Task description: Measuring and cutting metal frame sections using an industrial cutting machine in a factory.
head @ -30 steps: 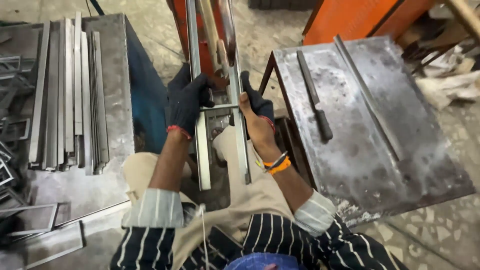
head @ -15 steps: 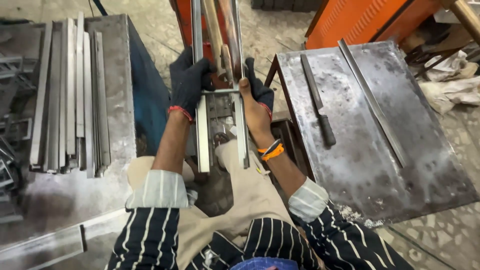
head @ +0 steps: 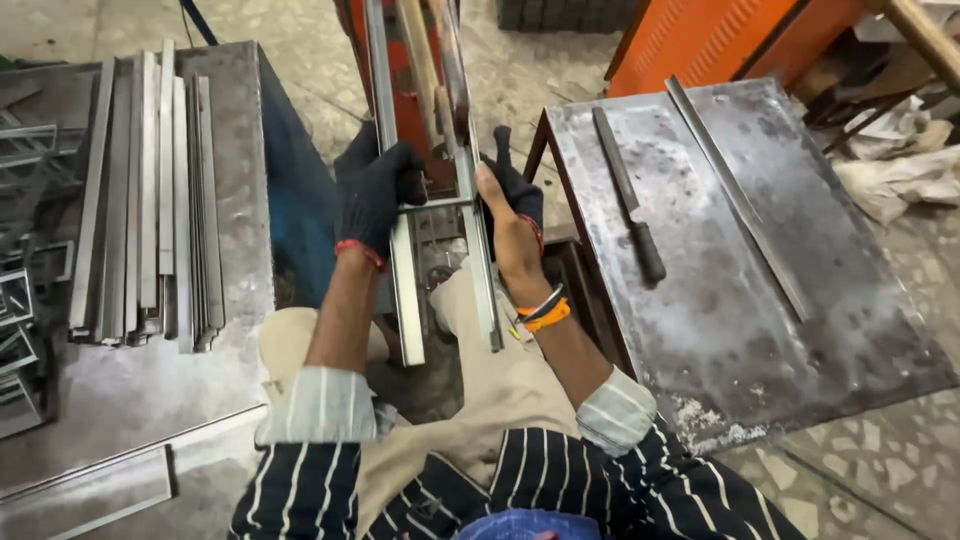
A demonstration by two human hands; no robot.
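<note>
I see a speckled workshop floor, a metal table on the right with a file and a flat strip, and a stack of metal bars on the left bench. Since half a second ago the view sits closer — the hands are barely shifted. Left hand, gloved, is clamped on the left rail; right hand is clamped on the right rail — the frame sits upright over my lap.
</note>
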